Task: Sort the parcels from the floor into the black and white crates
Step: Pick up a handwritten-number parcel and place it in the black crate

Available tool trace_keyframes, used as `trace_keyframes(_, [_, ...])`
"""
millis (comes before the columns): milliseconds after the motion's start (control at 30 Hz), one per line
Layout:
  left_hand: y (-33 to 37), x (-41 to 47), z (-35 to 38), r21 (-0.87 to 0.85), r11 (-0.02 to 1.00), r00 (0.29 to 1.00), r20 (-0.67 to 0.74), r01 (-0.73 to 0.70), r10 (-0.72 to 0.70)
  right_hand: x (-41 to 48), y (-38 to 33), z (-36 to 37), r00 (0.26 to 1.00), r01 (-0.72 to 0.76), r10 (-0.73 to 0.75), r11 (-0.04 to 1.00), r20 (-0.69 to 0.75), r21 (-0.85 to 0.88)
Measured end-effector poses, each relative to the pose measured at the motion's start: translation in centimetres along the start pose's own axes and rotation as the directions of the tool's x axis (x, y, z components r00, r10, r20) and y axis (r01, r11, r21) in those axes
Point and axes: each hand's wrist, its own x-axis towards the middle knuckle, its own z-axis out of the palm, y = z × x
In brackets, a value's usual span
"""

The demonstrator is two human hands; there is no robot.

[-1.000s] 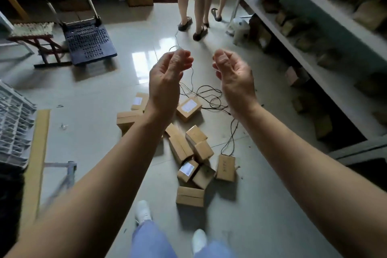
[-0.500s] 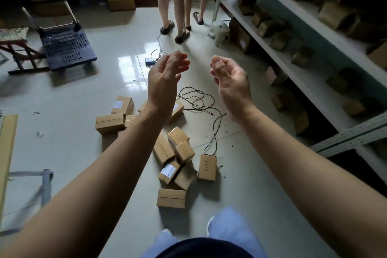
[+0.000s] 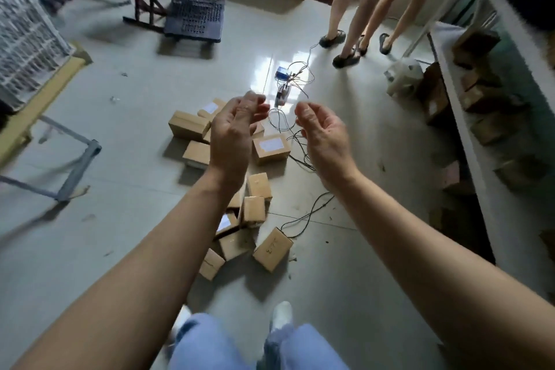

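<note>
A pale tiled floor (image 3: 120, 249) is seen from above, with a long shelf (image 3: 492, 204) of brown boxes along the right. The white crate (image 3: 27, 39) is visible at the far left edge, well apart from the pile; it had been lost from view 0.5 seconds earlier, so the view has been swung back towards it. A black crate cannot be made out with certainty. A dark hand trolley (image 3: 195, 18) is parked at the back, and the legs of 2 people (image 3: 354, 9) are seen standing near the shelf. About 12 cardboard parcels (image 3: 253, 210) are scattered on the floor just ahead of the wearer's feet, among them 1 with a white label (image 3: 270, 149), and none has yet been lifted. The left hand (image 3: 232, 132) and right hand (image 3: 322, 135) are held up above the pile as before, palms facing each other, fingers loosely curled, and nothing is gripped by either. A thin black cable (image 3: 303, 156) is trailed past the parcels. Sorting is judged not to have started; a reach down to the pile is called for next.
</note>
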Motion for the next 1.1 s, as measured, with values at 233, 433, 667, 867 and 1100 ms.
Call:
trace_keyframes(233, [-4.1,-1.7,-3.3,-0.047,0.996,0.967,-0.238,0.077,-0.086,-0.3,4.3,1.5,0.980,-0.091,0.101,0.994,0.173,-0.063])
trace_keyframes(433, [-10.4,-3.2,-6.4,-0.010,0.991,0.932,-0.338,0.132,-0.127,0.1,11.5,3.1,0.956,-0.125,0.152,0.985,0.251,-0.119])
trace_keyframes(667, [-23.2,-4.2,-9.0,-0.181,0.952,0.736,-0.604,0.248,-0.307,2.1,24.2,3.6,0.881,-0.196,0.299,0.936,0.368,-0.292])
trace_keyframes(867, [-38.8,-2.3,-6.2,-0.201,0.928,0.643,-0.675,0.313,-0.363,5.4,37.8,2.3,0.821,-0.214,0.389,0.888,0.418,-0.407])
trace_keyframes(1100, [-58.4,-3.3,-3.8,-0.172,0.823,0.532,-0.688,0.542,-0.494,7.0,57.3,-1.8,0.813,-0.261,0.485,0.798,0.322,-0.543])
